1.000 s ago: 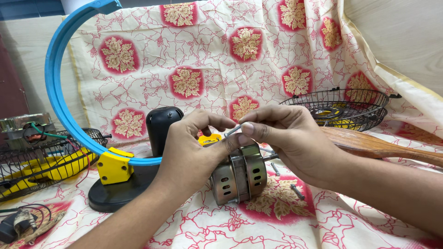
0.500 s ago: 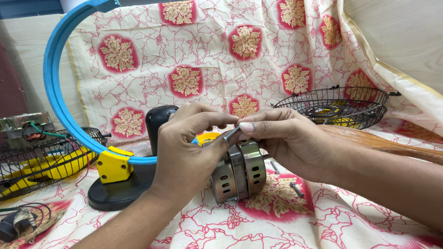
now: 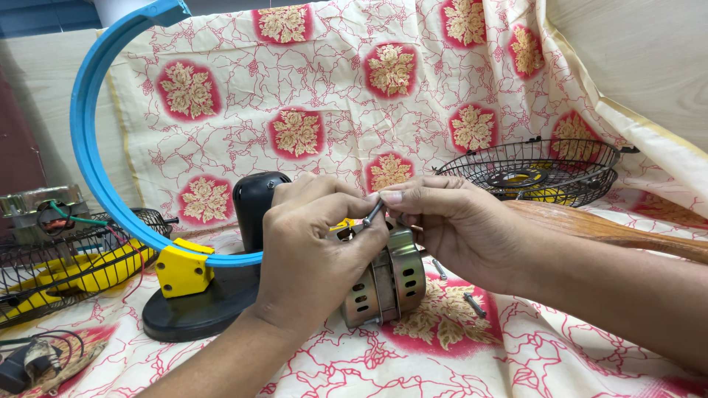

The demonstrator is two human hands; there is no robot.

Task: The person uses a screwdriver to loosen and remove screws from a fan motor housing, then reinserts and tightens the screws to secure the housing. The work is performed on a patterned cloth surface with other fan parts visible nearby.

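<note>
Above the metal motor housing (image 3: 383,284), the left hand (image 3: 317,250) and right hand (image 3: 453,225) are pinching one screw (image 3: 372,214) between closed fingers.

No packages, labels, signs, screens (none anywhere in view)

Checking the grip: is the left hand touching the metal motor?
Touching: the head view shows the left hand wrapped over the metal motor, fingers pressed on its casing.

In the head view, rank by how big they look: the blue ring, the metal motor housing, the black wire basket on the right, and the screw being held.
1. blue ring
2. black wire basket, though it sits farther from the camera
3. metal motor housing, partly hidden by the left hand
4. screw
</note>
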